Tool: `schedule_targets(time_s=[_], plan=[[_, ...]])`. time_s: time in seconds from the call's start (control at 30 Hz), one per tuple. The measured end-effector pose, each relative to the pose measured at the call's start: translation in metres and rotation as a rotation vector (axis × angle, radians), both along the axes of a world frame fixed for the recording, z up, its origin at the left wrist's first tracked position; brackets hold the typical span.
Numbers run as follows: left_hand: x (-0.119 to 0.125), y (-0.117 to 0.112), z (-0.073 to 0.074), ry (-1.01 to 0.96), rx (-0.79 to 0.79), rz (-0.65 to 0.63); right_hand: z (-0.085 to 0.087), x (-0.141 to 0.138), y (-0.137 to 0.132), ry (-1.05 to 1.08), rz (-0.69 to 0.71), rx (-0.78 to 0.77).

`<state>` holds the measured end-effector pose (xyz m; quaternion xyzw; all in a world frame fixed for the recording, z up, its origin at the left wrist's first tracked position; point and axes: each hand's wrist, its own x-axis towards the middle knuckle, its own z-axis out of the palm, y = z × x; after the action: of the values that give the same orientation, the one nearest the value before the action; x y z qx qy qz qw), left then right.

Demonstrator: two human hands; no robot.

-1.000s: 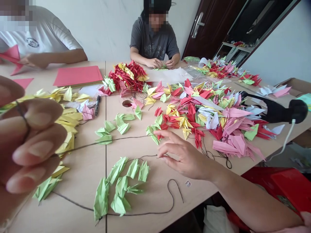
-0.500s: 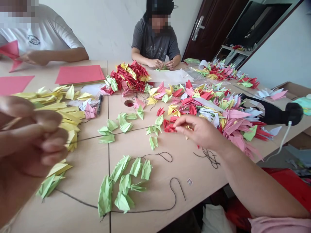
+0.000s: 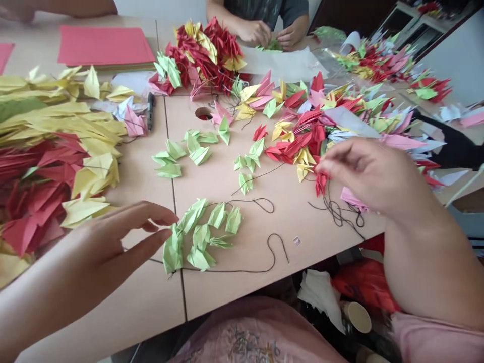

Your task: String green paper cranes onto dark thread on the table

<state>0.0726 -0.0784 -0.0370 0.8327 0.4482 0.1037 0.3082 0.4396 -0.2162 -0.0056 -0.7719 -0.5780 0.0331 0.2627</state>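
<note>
1. Overall, a view across a pale laminate table (image 3: 230,295) strewn with folded paper cranes.
2. Left hand (image 3: 117,237): relaxed and open, grasping nothing, its fingertips (image 3: 171,218) just beside a string of green paper cranes (image 3: 200,234) on the near tabletop.
3. Right hand (image 3: 372,174): thumb and fingertips closed together at a red paper crane (image 3: 321,184). Whether they grip the crane or the black thread (image 3: 336,212) below it cannot be told.
4. Materials: crisp, sharply creased paper with pointed wings and tails; thin, limp thread, tangled at right and curving into a loop (image 3: 272,254) near the table edge.
5. Risk (judgement): a tug from the right hand could tighten the tangle, since limp thread snags easily on pointed folds. A careless brush from the left hand could crush or shift the green cranes.
6. Far side: a co-worker's hands (image 3: 257,33) hold a green paper piece (image 3: 273,46). Pink paper sheets (image 3: 104,45) lie at far left.
</note>
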Motion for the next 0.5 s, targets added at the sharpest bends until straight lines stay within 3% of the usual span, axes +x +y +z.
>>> schedule_targets(time_s=[0.07, 0.13, 0.23, 0.33, 0.5], plan=[[-0.014, -0.004, -0.002, 0.091, 0.03, -0.137, -0.009, -0.024, -0.013, 0.161, 0.286, -0.172], [-0.025, -0.007, 0.0, 0.124, 0.066, -0.228, -0.018, -0.044, -0.022, 0.182, 0.487, -0.264], [-0.038, -0.012, 0.01, 0.141, 0.085, -0.187, -0.03, -0.064, -0.031, 0.192, 0.745, -0.317], [-0.048, -0.018, 0.018, 0.181, 0.032, -0.049, -0.042, -0.078, -0.039, 0.161, 0.86, -0.28], [-0.063, -0.02, 0.022, 0.274, -0.04, 0.1, -0.064, -0.097, -0.049, 0.09, 0.896, -0.218]])
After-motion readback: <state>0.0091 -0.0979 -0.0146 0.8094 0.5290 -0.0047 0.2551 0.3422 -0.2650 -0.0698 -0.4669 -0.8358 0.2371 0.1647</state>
